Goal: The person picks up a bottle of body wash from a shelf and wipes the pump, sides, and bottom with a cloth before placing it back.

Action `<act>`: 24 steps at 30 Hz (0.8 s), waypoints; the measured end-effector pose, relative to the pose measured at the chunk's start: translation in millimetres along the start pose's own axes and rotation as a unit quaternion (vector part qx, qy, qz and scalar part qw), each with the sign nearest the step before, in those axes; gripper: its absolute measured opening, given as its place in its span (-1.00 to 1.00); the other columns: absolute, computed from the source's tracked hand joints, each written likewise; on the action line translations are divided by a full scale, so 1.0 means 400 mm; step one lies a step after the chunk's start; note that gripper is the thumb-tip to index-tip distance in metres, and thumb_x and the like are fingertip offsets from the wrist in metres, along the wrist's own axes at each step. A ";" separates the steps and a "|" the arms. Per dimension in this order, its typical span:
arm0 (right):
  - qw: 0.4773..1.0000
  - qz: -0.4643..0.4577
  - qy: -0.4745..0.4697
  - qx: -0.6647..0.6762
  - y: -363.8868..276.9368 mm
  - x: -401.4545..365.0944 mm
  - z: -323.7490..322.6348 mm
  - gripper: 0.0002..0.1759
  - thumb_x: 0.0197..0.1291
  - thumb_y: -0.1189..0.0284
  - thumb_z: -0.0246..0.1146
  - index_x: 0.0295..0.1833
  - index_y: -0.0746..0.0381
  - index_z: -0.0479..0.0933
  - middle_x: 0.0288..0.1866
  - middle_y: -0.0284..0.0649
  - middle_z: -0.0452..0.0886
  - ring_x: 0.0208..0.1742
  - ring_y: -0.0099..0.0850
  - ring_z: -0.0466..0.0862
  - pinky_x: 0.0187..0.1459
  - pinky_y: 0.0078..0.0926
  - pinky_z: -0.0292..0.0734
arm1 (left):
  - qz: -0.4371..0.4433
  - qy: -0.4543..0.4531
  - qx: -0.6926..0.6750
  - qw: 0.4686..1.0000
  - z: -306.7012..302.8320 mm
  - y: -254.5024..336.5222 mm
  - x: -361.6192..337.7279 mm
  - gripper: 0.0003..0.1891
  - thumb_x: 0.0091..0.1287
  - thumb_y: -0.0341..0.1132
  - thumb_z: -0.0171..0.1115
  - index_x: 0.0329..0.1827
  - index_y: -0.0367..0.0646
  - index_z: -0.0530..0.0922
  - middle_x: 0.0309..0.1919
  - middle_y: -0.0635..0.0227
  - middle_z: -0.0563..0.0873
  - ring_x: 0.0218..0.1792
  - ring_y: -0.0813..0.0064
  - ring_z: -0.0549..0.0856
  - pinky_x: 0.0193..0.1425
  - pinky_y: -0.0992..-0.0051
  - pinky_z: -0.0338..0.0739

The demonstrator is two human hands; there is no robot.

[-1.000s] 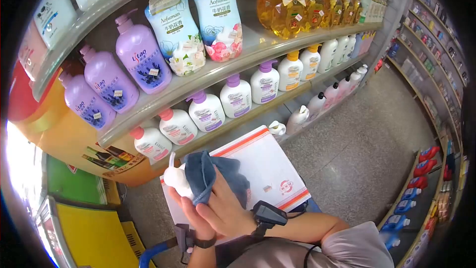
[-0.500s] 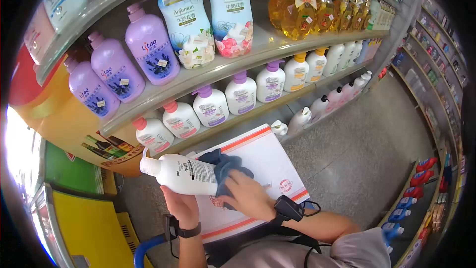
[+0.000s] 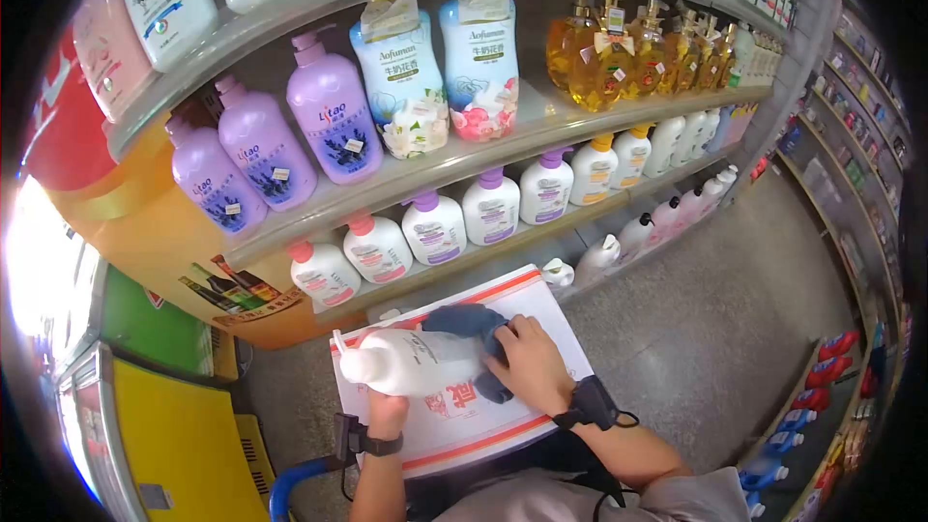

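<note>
A white pump bottle [image 3: 406, 360] lies tilted on its side, its pump head pointing left. My left hand [image 3: 389, 413] grips it from below near the neck end; most of those fingers are hidden behind the bottle. At the bottle's base end, my right hand [image 3: 534, 365] has its fingers curled on a dark blue-grey cloth [image 3: 464, 317] and presses it against the bottle. Beneath both hands is a white box [image 3: 563, 333] with red stripes and red print.
Ahead, a curved shelf [image 3: 541, 142] carries purple lotion bottles [image 3: 333, 116], blue floral bottles [image 3: 480, 63] and amber bottles [image 3: 604, 63]. White pump bottles [image 3: 432, 229] line the lower shelf. A yellow-fronted cabinet [image 3: 184, 435] stands at left, stocked racks [image 3: 822, 155] at right.
The bottle has rolled in my left hand, so its printed text now faces more upward and away. My right hand and the cloth have shifted along its base. The whole view has tilted slightly.
</note>
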State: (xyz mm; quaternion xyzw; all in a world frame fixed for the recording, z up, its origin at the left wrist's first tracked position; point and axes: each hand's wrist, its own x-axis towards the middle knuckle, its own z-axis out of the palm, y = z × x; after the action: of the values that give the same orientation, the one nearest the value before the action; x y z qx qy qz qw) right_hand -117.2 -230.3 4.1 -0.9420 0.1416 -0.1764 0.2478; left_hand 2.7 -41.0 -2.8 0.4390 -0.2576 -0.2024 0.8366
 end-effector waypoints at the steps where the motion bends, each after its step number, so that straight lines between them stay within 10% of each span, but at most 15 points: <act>1: 0.999 0.008 -0.022 0.046 0.003 0.001 -0.005 -0.69 0.10 0.36 0.41 -0.09 0.27 0.56 -0.09 -0.03 0.53 -0.02 -0.04 0.56 -0.02 -0.12 0.51 | -0.013 -0.014 0.031 0.999 -0.002 0.008 0.000 0.01 0.15 -0.16 0.48 0.60 -0.12 0.03 0.35 0.21 0.43 0.38 0.26 0.45 0.47 0.17 0.38; 9: 0.979 0.010 0.070 0.190 -0.057 0.003 -0.070 -0.41 0.15 0.27 0.46 0.17 0.38 0.44 -0.01 0.06 0.55 -0.02 0.04 0.60 0.02 -0.17 0.55 | -0.038 0.058 0.332 0.941 0.067 -0.009 0.023 -0.05 0.18 -0.38 0.39 0.60 -0.24 0.01 0.35 0.12 0.37 0.42 0.27 0.36 0.51 0.26 0.24; 20: 0.944 -0.059 0.086 0.314 -0.056 0.009 -0.020 -0.30 0.23 0.34 0.41 0.43 0.31 0.34 0.20 0.09 0.57 0.17 0.06 0.60 0.16 -0.15 0.56 | 0.041 0.051 0.140 0.988 0.114 -0.042 0.008 -0.37 0.59 -0.40 -0.06 0.66 -0.19 -0.05 0.56 0.23 0.20 0.53 0.33 0.22 0.60 0.25 0.05; 24: 0.948 -0.103 0.122 0.275 -0.048 0.043 -0.154 -0.17 0.27 0.37 0.38 0.57 0.25 0.16 0.30 0.12 0.53 0.26 -0.03 0.61 0.19 -0.24 0.57 | 0.117 0.027 0.174 0.977 0.219 0.007 0.066 -0.25 0.51 -0.31 0.12 0.65 -0.22 -0.07 0.54 0.18 0.23 0.53 0.27 0.22 0.60 0.22 0.04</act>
State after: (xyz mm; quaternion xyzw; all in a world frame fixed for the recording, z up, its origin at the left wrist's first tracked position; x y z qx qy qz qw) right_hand -123.2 -246.2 68.7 -0.8180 0.0191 -0.3468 0.4586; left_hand -29.4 -109.7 48.4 0.5499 -0.3153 -0.0434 0.7722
